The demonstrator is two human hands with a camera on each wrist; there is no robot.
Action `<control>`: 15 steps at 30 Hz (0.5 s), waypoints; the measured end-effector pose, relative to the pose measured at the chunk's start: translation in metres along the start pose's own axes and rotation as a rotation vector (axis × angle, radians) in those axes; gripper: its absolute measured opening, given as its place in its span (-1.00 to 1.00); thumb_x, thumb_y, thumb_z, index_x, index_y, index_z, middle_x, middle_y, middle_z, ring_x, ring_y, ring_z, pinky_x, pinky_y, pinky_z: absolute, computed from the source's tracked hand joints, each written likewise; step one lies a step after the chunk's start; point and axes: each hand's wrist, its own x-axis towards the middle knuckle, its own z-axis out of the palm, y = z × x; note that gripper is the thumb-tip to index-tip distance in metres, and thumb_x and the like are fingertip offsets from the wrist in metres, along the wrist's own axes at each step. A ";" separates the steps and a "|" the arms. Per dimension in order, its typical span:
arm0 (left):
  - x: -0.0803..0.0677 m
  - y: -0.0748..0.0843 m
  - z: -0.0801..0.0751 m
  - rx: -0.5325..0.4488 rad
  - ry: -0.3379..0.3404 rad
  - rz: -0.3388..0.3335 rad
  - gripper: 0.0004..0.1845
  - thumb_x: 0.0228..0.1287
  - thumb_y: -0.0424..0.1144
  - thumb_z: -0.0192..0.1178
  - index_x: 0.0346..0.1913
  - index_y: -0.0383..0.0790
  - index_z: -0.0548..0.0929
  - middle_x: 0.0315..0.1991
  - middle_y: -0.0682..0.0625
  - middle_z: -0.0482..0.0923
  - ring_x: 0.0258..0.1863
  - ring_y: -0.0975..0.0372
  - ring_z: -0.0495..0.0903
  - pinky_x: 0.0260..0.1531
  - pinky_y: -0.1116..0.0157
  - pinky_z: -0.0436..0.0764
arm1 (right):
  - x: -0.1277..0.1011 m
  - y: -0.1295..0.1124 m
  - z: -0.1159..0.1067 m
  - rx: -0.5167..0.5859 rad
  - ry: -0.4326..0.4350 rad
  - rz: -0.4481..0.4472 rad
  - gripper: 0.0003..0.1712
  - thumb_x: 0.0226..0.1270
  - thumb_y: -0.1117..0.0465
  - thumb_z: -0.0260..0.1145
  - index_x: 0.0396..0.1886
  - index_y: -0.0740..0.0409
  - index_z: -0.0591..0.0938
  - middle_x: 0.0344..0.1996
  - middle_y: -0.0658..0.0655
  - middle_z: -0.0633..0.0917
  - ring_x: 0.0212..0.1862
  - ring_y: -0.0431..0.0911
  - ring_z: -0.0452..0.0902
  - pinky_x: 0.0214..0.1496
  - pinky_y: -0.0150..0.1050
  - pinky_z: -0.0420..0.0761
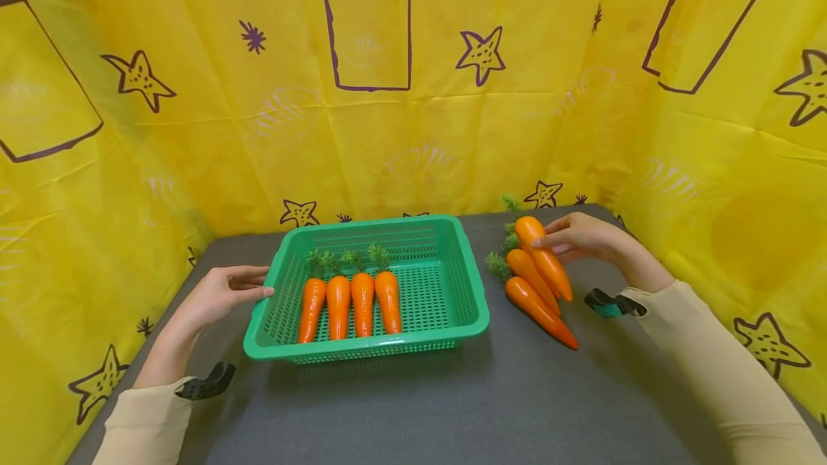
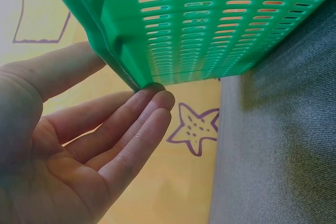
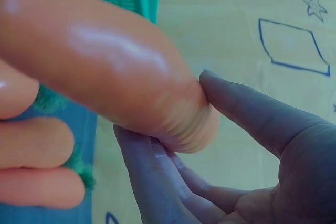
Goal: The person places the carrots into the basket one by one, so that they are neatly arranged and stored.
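Observation:
A green plastic basket (image 1: pixel 474 293) stands on the dark table, with several orange toy carrots (image 1: pixel 363 305) lying side by side in it, leafy tops toward the back. At its left side my left hand (image 1: pixel 216 296) pinches the rim, thumb on top; the left wrist view shows the fingertips (image 2: pixel 157 100) under the rim's edge (image 2: pixel 113 56). To the right of the basket, my right hand (image 1: pixel 581 237) pinches a toy carrot (image 1: pixel 548 264) between thumb and fingers, above other carrots (image 1: pixel 541 312). The right wrist view shows this carrot (image 3: pixel 115 61) close up, its leafy top hidden.
Loose carrots (image 3: pixel 34 140) lie side by side on the table beneath the held one. A yellow curtain (image 1: pixel 375 149) with drawn stars and frames surrounds the table's back and sides. Dark grey tabletop (image 1: pixel 452 407) stretches in front of the basket.

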 end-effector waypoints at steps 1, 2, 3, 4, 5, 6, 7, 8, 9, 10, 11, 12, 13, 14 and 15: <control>0.000 0.000 0.000 0.002 0.000 0.001 -0.31 0.19 0.08 0.27 0.24 -0.34 0.49 0.04 -0.28 0.60 0.00 -0.07 0.60 -0.03 -0.07 0.56 | 0.001 -0.003 0.001 -0.004 0.000 -0.003 -0.09 0.30 -0.01 0.28 0.38 0.52 0.15 0.30 0.45 0.34 0.07 -0.05 0.57 0.10 -0.10 0.59; 0.000 0.000 0.000 0.002 -0.001 0.001 -0.31 0.19 0.08 0.27 0.24 -0.34 0.49 0.04 -0.28 0.60 0.00 -0.07 0.60 -0.03 -0.07 0.56 | 0.002 -0.005 0.001 -0.008 -0.001 -0.006 -0.10 0.30 -0.01 0.29 0.38 0.51 0.16 0.30 0.45 0.35 0.06 -0.07 0.58 0.11 -0.10 0.59; 0.000 0.000 0.000 0.002 -0.001 0.001 -0.31 0.19 0.08 0.27 0.24 -0.34 0.49 0.04 -0.28 0.60 -0.01 -0.07 0.60 -0.03 -0.06 0.56 | 0.003 -0.007 0.002 -0.008 -0.002 -0.008 -0.10 0.30 -0.01 0.29 0.37 0.50 0.17 0.29 0.44 0.35 0.04 -0.08 0.58 0.11 -0.10 0.58; 0.000 0.000 0.000 0.002 -0.001 0.002 -0.31 0.18 0.08 0.27 0.24 -0.34 0.49 0.03 -0.28 0.60 -0.01 -0.07 0.60 -0.03 -0.06 0.56 | 0.003 -0.009 0.003 -0.011 -0.006 -0.012 -0.11 0.30 -0.01 0.29 0.37 0.50 0.18 0.29 0.44 0.36 0.03 -0.09 0.59 0.11 -0.10 0.58; 0.000 0.000 0.000 0.002 -0.001 0.002 -0.31 0.18 0.08 0.27 0.24 -0.34 0.49 0.03 -0.27 0.60 -0.01 -0.07 0.60 -0.03 -0.06 0.56 | 0.004 -0.011 0.004 -0.012 -0.008 -0.014 -0.11 0.29 -0.01 0.29 0.37 0.49 0.18 0.29 0.43 0.36 0.01 -0.11 0.59 0.12 -0.10 0.58; 0.000 0.000 0.000 0.003 -0.002 0.003 -0.31 0.18 0.08 0.28 0.24 -0.34 0.49 0.03 -0.27 0.61 -0.01 -0.06 0.60 -0.03 -0.06 0.56 | 0.005 -0.013 0.004 -0.015 -0.013 -0.019 -0.11 0.30 -0.01 0.29 0.38 0.49 0.18 0.29 0.43 0.36 0.00 -0.12 0.59 0.12 -0.10 0.58; 0.001 0.000 0.000 0.004 -0.001 0.004 -0.31 0.18 0.08 0.28 0.24 -0.34 0.49 0.03 -0.27 0.61 -0.01 -0.06 0.60 -0.03 -0.06 0.56 | 0.006 -0.015 0.005 -0.014 -0.015 -0.021 -0.11 0.29 -0.01 0.29 0.38 0.48 0.18 0.29 0.43 0.36 -0.01 -0.13 0.59 0.12 -0.11 0.58; 0.001 0.000 0.000 0.003 -0.002 0.004 -0.32 0.18 0.08 0.28 0.24 -0.33 0.49 0.03 -0.27 0.61 0.00 -0.06 0.60 -0.03 -0.06 0.56 | 0.007 -0.017 0.005 -0.018 -0.018 -0.021 -0.11 0.29 -0.01 0.29 0.38 0.48 0.18 0.30 0.43 0.36 -0.02 -0.14 0.60 0.11 -0.12 0.59; 0.001 0.000 0.000 0.002 -0.002 0.006 -0.32 0.18 0.08 0.28 0.23 -0.33 0.49 0.03 -0.26 0.61 0.00 -0.06 0.60 -0.03 -0.06 0.56 | 0.008 -0.019 0.005 -0.020 -0.021 -0.022 -0.10 0.29 -0.01 0.29 0.39 0.47 0.17 0.30 0.43 0.35 -0.02 -0.14 0.59 0.11 -0.13 0.59; 0.001 0.000 0.000 0.002 -0.003 0.006 -0.32 0.18 0.08 0.28 0.23 -0.33 0.49 0.03 -0.26 0.61 0.00 -0.06 0.60 -0.03 -0.05 0.56 | 0.009 -0.022 0.006 -0.028 -0.028 -0.027 -0.10 0.30 -0.02 0.28 0.39 0.48 0.16 0.31 0.44 0.33 -0.02 -0.14 0.58 0.11 -0.13 0.59; 0.001 0.000 0.000 0.002 -0.003 0.005 -0.32 0.18 0.09 0.28 0.23 -0.32 0.49 0.03 -0.26 0.61 0.00 -0.05 0.60 -0.03 -0.05 0.56 | 0.010 -0.024 0.006 -0.031 -0.031 -0.026 -0.09 0.30 -0.02 0.28 0.39 0.48 0.15 0.32 0.43 0.32 -0.02 -0.13 0.58 0.12 -0.13 0.58; 0.001 0.000 0.000 0.002 -0.003 0.004 -0.32 0.18 0.09 0.28 0.23 -0.32 0.50 0.03 -0.25 0.61 0.00 -0.05 0.60 -0.03 -0.05 0.56 | 0.012 -0.026 0.007 -0.037 -0.035 -0.029 -0.09 0.30 -0.02 0.28 0.39 0.48 0.15 0.33 0.43 0.30 -0.01 -0.11 0.57 0.12 -0.13 0.58; 0.001 0.000 0.000 0.001 -0.003 0.003 -0.32 0.18 0.09 0.28 0.23 -0.32 0.50 0.03 -0.25 0.61 0.00 -0.05 0.60 -0.03 -0.05 0.56 | 0.013 -0.028 0.007 -0.040 -0.037 -0.028 -0.09 0.30 -0.02 0.28 0.39 0.48 0.15 0.33 0.43 0.29 0.01 -0.08 0.56 0.12 -0.12 0.58; 0.001 0.001 0.000 0.000 -0.004 0.001 -0.32 0.18 0.09 0.28 0.23 -0.32 0.50 0.03 -0.25 0.62 0.00 -0.05 0.60 -0.03 -0.05 0.56 | 0.015 -0.031 0.008 -0.045 -0.041 -0.032 -0.09 0.30 -0.02 0.28 0.39 0.48 0.15 0.34 0.43 0.29 0.03 -0.05 0.55 0.12 -0.11 0.58; 0.000 0.001 0.000 -0.001 -0.004 -0.001 -0.32 0.18 0.09 0.28 0.23 -0.31 0.50 0.02 -0.24 0.62 0.00 -0.04 0.61 -0.02 -0.05 0.56 | 0.016 -0.033 0.008 -0.046 -0.043 -0.033 -0.09 0.30 -0.01 0.28 0.39 0.48 0.15 0.34 0.43 0.28 0.07 0.00 0.54 0.13 -0.10 0.57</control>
